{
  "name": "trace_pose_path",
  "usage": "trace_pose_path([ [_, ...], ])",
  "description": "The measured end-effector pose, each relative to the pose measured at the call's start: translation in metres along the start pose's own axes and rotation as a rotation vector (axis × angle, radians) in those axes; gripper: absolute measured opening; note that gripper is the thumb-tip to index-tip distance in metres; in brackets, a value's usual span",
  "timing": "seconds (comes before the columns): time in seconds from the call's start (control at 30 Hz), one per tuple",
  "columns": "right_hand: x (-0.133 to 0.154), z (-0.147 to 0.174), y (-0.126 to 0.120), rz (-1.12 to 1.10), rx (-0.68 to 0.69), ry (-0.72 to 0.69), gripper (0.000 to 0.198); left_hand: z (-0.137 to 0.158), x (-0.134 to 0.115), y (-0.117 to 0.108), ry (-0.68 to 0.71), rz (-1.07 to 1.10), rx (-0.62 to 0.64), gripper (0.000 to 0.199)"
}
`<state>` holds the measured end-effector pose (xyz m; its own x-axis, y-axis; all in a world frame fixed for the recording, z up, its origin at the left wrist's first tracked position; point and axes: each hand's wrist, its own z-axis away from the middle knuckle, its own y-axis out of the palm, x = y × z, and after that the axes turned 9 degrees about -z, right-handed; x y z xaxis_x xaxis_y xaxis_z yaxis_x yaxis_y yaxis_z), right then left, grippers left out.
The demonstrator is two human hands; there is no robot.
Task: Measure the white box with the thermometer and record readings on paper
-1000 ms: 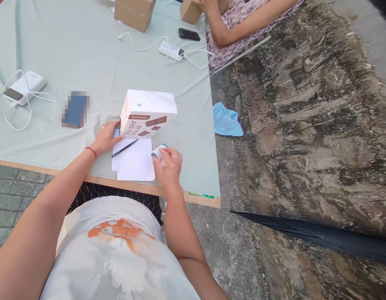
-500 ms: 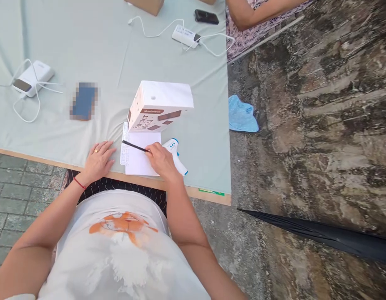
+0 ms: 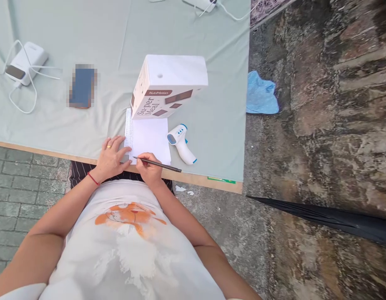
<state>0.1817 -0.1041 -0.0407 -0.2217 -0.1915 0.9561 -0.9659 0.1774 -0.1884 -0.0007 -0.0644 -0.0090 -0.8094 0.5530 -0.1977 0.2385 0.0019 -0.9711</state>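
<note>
My right hand (image 3: 150, 169) grips a dark pen (image 3: 168, 167), its tip pointing left at the lower left of a white sheet of paper (image 3: 151, 139). Fingers apart, my left hand (image 3: 113, 157) rests at the table's front edge, thumb and forefinger reaching the paper's left side. Under the sheet's left edge a strip with small writing (image 3: 129, 131) shows. A white box (image 3: 177, 71) labelled "Super Meal" stands upright at the paper's far end. Just right of the paper lies a white and blue infrared thermometer (image 3: 182, 143).
Left on the cloth-covered table (image 3: 99, 25) lie a white power bank (image 3: 27, 62) with cables and a blurred-out blue rectangular thing (image 3: 82, 86). Another white power bank (image 3: 201, 4) is at the top. A light blue cloth (image 3: 262, 93) and a black folded fabric (image 3: 321, 218) lie beyond the right edge.
My right hand has drawn back toward me and left, and the pen now points its tip at the paper. My left hand has slid right onto the paper's edge. The view has shifted.
</note>
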Motion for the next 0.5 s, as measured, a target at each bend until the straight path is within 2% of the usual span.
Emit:
trace_pose_path([
  [0.2, -0.0019, -0.0009, 0.0026, 0.081, 0.076, 0.009, 0.008, -0.0027, -0.0016, -0.0036, -0.027, -0.008, 0.024, 0.036],
  [0.5, 0.0006, -0.0074, 0.0075, 0.154, 0.100, 0.015, 0.010, -0.0069, 0.0008, -0.0079, -0.044, 0.021, 0.061, 0.033],
])
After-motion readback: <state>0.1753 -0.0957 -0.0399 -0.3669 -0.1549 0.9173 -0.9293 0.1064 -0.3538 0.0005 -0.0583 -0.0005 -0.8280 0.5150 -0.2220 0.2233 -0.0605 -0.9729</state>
